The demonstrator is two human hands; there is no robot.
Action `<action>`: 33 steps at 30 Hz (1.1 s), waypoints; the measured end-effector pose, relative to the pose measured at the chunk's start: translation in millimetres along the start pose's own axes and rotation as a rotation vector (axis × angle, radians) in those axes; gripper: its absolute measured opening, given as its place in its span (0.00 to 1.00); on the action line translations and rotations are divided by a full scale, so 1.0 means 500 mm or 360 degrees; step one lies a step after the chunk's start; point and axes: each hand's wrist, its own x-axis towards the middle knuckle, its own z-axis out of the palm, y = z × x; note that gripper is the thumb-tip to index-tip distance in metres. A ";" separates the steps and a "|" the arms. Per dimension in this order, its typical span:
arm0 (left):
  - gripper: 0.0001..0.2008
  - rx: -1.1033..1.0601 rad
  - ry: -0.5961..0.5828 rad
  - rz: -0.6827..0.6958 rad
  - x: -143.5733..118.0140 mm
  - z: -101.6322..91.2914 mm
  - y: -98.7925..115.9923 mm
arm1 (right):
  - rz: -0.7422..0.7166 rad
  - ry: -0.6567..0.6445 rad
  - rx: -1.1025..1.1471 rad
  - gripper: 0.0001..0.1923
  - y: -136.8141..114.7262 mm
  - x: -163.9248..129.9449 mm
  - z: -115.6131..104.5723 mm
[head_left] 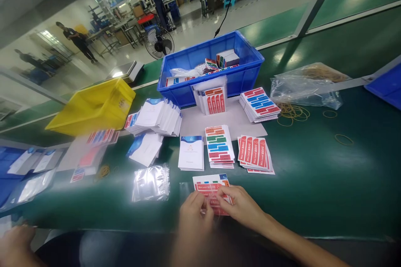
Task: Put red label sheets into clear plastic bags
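A small clear plastic bag (186, 187) is at the table's front edge, pinched by my left hand (196, 210) with fingers closed. My right hand (240, 203) is closed too, its thumb and fingertips pinching what looks like the same film. Under both hands lies a small set of printed sticker sheets (210, 180), red on top with a white and blue edge behind. Beyond them stand a stack of white booklets (191, 153), a stack of multicoloured sticker sheets (219, 146) and a fanned stack of red sticker sheets (255, 153).
A blue bin (213, 77) holds more sheets; a yellow bin (94, 106) tilts at left. Booklet piles (156, 117), flat clear bags (151, 183), red-and-blue sheets (259, 103) and rubber bands (293, 112) lie around. Another person's hand (17, 240) shows at lower left.
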 end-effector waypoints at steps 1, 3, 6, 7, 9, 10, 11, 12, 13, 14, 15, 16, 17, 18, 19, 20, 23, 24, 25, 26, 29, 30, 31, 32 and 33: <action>0.12 -0.0031 0.0052 -0.0023 -0.001 -0.001 -0.007 | 0.0018 0.0032 -0.0001 0.11 0.004 -0.002 -0.002; 0.13 -0.0082 0.0156 -0.0048 -0.003 -0.002 -0.020 | 0.0046 0.0061 0.0037 0.12 0.012 -0.006 -0.013; 0.13 -0.0063 0.0265 -0.0066 -0.003 -0.001 -0.035 | 0.0077 0.0124 0.0130 0.11 0.020 -0.022 -0.046; 0.13 -0.0034 0.0281 -0.0061 -0.002 0.000 -0.037 | 0.0099 0.0191 0.0147 0.12 0.020 -0.030 -0.061; 0.13 0.0029 0.0301 -0.0033 0.002 0.006 -0.036 | 0.0163 0.0361 0.0150 0.14 0.019 -0.048 -0.091; 0.13 0.0054 0.0296 -0.0011 0.004 0.011 -0.033 | 0.0192 0.0439 0.0142 0.15 0.017 -0.058 -0.106; 0.13 0.0069 0.0293 0.0010 0.007 0.017 -0.028 | 0.0214 0.0493 0.0134 0.15 0.015 -0.068 -0.118; 0.13 0.0073 0.0292 0.0030 0.010 0.023 -0.022 | 0.0224 0.0520 0.0128 0.16 0.012 -0.076 -0.127; 0.13 0.0066 0.0287 0.0057 0.013 0.031 -0.014 | 0.0222 0.0524 0.0123 0.16 0.009 -0.085 -0.132; 0.13 0.0047 0.0291 0.0092 0.015 0.040 -0.007 | 0.0219 0.0504 0.0121 0.16 0.007 -0.092 -0.134; 0.13 0.0019 0.0305 0.0135 0.018 0.050 0.001 | 0.0220 0.0466 0.0120 0.16 0.005 -0.098 -0.133; 0.12 -0.0016 0.0325 0.0182 0.019 0.060 0.008 | 0.0223 0.0419 0.0120 0.16 0.004 -0.103 -0.129; 0.12 -0.0053 0.0339 0.0228 0.020 0.070 0.014 | 0.0230 0.0369 0.0124 0.16 0.004 -0.108 -0.123; 0.12 -0.0085 0.0351 0.0269 0.021 0.080 0.019 | 0.0242 0.0326 0.0134 0.16 0.004 -0.113 -0.116; 0.12 -0.0105 0.0358 0.0304 0.022 0.091 0.022 | 0.0262 0.0291 0.0147 0.16 0.005 -0.117 -0.108; 0.12 -0.0115 0.0353 0.0327 0.021 0.100 0.024 | 0.0285 0.0259 0.0166 0.16 0.007 -0.122 -0.101; 0.11 -0.0105 0.0303 0.0361 0.019 0.127 0.025 | 0.0392 0.0204 0.0246 0.17 0.018 -0.135 -0.085; 0.11 -0.0100 0.0287 0.0366 0.018 0.135 0.024 | 0.0431 0.0196 0.0280 0.17 0.023 -0.138 -0.082; 0.11 -0.0096 0.0272 0.0369 0.016 0.142 0.023 | 0.0466 0.0193 0.0317 0.17 0.028 -0.141 -0.080; 0.12 -0.0092 0.0261 0.0370 0.015 0.148 0.022 | 0.0496 0.0197 0.0356 0.17 0.033 -0.144 -0.079; 0.12 -0.0086 0.0252 0.0367 0.010 0.163 0.021 | 0.0569 0.0223 0.0459 0.18 0.045 -0.151 -0.079; 0.12 -0.0089 0.0255 0.0365 0.008 0.167 0.021 | 0.0590 0.0234 0.0486 0.18 0.048 -0.153 -0.079; 0.12 -0.0096 0.0262 0.0363 0.007 0.171 0.021 | 0.0610 0.0243 0.0509 0.19 0.050 -0.157 -0.078; 0.12 -0.0105 0.0270 0.0363 0.005 0.175 0.020 | 0.0627 0.0251 0.0525 0.19 0.052 -0.160 -0.077; 0.12 -0.0114 0.0278 0.0365 0.004 0.178 0.020 | 0.0642 0.0257 0.0532 0.19 0.053 -0.164 -0.076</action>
